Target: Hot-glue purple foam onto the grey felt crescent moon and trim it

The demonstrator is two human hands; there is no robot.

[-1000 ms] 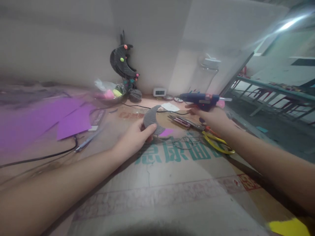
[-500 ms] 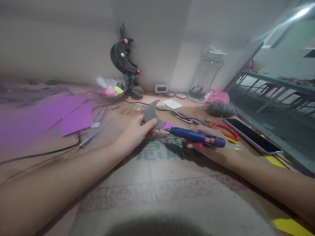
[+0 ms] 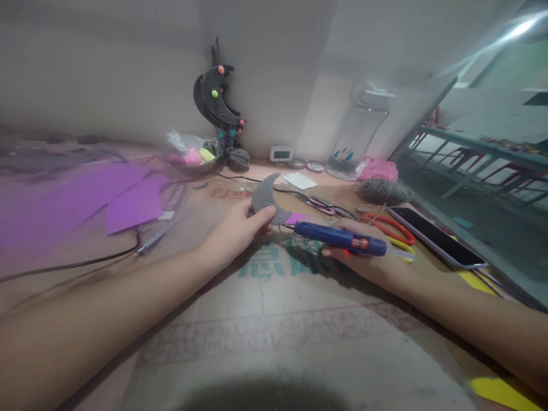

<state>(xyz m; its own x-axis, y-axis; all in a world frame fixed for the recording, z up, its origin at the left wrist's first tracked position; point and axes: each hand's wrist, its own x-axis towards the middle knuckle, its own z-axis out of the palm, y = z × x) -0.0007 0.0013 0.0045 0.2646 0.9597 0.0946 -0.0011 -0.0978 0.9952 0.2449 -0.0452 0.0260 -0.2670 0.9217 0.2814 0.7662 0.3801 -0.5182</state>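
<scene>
Between the thumb and fingers of my left hand [image 3: 248, 222] is a grey crescent moon [image 3: 266, 194], its surface covered in what looks like wound yarn. My right hand [image 3: 357, 251] is closed around a blue hot glue gun [image 3: 329, 235], with a clear glue stick poking out of its back end and a red light glowing below. The gun's metal nozzle points left, at the lower tip of the crescent; whether they touch I cannot tell. Behind the crescent's lower tip a bit of purple paper [image 3: 296, 217] shows.
Right of my hands lie orange-handled scissors [image 3: 396, 228], a phone [image 3: 436, 235] and a grey yarn skein [image 3: 382, 191]. Purple sheets [image 3: 132, 208] and a pen [image 3: 156, 240] lie left. At the wall are a decorated dark moon [image 3: 214, 100], a bowl [image 3: 201, 162], a small clock [image 3: 281, 153] and a bottle [image 3: 359, 134].
The crescent and the glue gun's nozzle have come slightly closer together, the gun shifting a little left. Both hands keep their hold.
</scene>
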